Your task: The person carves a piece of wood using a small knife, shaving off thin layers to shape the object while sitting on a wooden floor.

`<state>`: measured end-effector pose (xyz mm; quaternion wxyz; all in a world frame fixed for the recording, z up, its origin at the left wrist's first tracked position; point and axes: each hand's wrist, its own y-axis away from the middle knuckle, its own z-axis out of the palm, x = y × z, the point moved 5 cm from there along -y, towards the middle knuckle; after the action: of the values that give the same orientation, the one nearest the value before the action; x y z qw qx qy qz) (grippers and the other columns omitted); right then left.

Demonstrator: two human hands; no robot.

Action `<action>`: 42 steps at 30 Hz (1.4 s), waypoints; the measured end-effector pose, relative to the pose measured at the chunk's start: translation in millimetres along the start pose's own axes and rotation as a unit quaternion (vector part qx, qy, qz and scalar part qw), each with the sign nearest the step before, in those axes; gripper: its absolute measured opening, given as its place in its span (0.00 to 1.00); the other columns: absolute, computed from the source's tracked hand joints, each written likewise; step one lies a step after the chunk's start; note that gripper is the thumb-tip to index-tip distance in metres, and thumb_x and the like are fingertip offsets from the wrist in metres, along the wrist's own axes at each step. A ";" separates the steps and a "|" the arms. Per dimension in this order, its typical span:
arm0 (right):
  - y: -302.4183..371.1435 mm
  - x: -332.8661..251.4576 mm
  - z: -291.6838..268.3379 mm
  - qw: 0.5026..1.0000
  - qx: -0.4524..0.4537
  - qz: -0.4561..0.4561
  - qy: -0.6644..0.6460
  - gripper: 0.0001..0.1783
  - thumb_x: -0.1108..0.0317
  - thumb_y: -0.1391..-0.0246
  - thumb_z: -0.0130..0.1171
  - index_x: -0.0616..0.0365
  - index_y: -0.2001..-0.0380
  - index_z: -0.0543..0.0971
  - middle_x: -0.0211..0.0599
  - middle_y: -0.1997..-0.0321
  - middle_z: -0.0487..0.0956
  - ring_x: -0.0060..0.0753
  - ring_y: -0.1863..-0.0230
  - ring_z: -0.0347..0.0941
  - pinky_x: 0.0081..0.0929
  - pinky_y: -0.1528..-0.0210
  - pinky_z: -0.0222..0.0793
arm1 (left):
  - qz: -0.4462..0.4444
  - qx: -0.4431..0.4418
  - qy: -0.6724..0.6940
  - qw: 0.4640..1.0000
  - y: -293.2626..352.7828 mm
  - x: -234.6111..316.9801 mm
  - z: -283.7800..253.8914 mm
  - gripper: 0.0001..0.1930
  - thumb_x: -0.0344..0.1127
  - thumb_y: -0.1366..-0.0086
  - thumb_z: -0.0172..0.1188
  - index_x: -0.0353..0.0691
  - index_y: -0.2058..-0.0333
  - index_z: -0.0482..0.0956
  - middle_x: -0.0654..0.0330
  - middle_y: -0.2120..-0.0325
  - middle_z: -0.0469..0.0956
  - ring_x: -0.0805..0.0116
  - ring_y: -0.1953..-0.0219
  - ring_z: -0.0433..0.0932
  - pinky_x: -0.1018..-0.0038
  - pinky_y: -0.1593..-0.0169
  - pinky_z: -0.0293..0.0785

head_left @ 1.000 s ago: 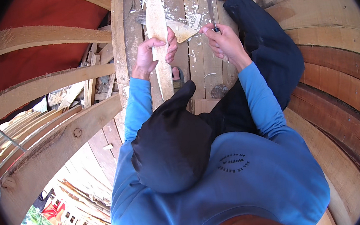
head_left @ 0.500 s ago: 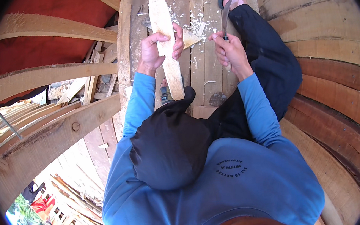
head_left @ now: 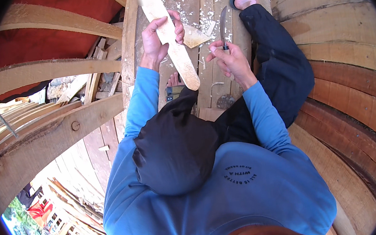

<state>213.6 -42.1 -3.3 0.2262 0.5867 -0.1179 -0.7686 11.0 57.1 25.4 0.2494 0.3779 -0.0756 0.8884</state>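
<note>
A long, pale wooden piece (head_left: 175, 50) with a tapering far part slants across the view, its rounded near end close to my raised left knee. My left hand (head_left: 157, 38) is closed around its middle, thumb on the upper face and fingers round the right edge. To the right, my right hand (head_left: 233, 62) grips a knife (head_left: 223, 25) by its handle, most of which the palm hides. The narrow, dark blade points away from me and stands apart from the wood. My right index finger reaches out past the handle.
Pale shavings (head_left: 207, 16) litter the plank floor (head_left: 199, 71). A triangular wood offcut (head_left: 194, 37) lies between my hands. Curved planks (head_left: 337, 26) rise on the right; thick wooden ribs (head_left: 57, 75) cross the left, with a red sheet (head_left: 49, 38) behind them.
The wooden piece has tilted, its far end swinging left and its near end right. My right hand and the knife have shifted slightly left and nearer to me.
</note>
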 end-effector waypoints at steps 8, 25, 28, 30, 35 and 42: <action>10.8 18.6 24.2 0.999 -0.050 0.013 -0.010 0.17 0.58 0.34 0.63 0.61 0.54 0.76 0.37 0.68 0.84 0.09 0.88 0.58 0.17 0.89 0.54 | -0.004 0.024 -0.005 1.000 -6.9 2.6 -11.5 0.32 0.62 0.21 0.33 0.37 0.57 0.75 0.56 0.74 0.73 0.61 0.69 0.75 0.67 0.64 0.74; 24.7 18.5 40.1 0.998 -0.044 -0.014 0.049 0.21 0.57 0.43 0.74 0.62 0.61 0.78 0.25 0.74 0.77 0.11 0.86 0.64 0.15 0.87 0.57 | 0.006 0.088 -0.074 0.993 -10.5 -5.0 -28.2 0.35 0.63 0.20 0.31 0.36 0.54 0.77 0.57 0.64 0.78 0.62 0.58 0.78 0.64 0.51 0.76; 30.5 14.0 50.0 0.996 -0.026 -0.059 0.060 0.18 0.61 0.42 0.72 0.63 0.60 0.77 0.28 0.72 0.78 0.11 0.87 0.64 0.15 0.87 0.56 | 0.025 0.128 -0.079 0.988 -18.2 -1.8 -39.9 0.31 0.60 0.19 0.34 0.36 0.52 0.76 0.59 0.64 0.78 0.65 0.59 0.77 0.67 0.52 0.76; 35.8 14.0 53.2 0.995 -0.017 -0.079 0.066 0.18 0.62 0.42 0.73 0.62 0.61 0.77 0.28 0.72 0.79 0.10 0.84 0.64 0.15 0.85 0.56 | 0.035 0.124 -0.088 0.988 -20.4 3.4 -38.0 0.29 0.58 0.19 0.37 0.35 0.51 0.75 0.59 0.62 0.79 0.67 0.58 0.78 0.69 0.52 0.76; 45.8 6.7 55.8 0.998 -0.021 -0.056 0.034 0.18 0.61 0.44 0.75 0.62 0.63 0.79 0.26 0.71 0.79 0.09 0.81 0.66 0.15 0.82 0.57 | 0.051 0.207 -0.119 0.970 -25.4 8.4 -34.2 0.20 0.53 0.23 0.52 0.40 0.56 0.80 0.62 0.73 0.82 0.71 0.75 0.81 0.76 0.73 0.77; 51.2 7.3 52.1 0.999 -0.029 -0.041 0.016 0.17 0.62 0.42 0.73 0.63 0.62 0.77 0.28 0.72 0.79 0.11 0.86 0.65 0.17 0.86 0.56 | 0.044 0.191 -0.166 0.967 -27.6 12.4 -48.9 0.20 0.51 0.23 0.52 0.39 0.61 0.82 0.63 0.72 0.81 0.72 0.73 0.80 0.75 0.68 0.77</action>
<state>173.1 -94.6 28.2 0.2135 0.5969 -0.0683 -0.7704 -13.5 101.5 -1.6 0.1176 0.5568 0.0383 0.8214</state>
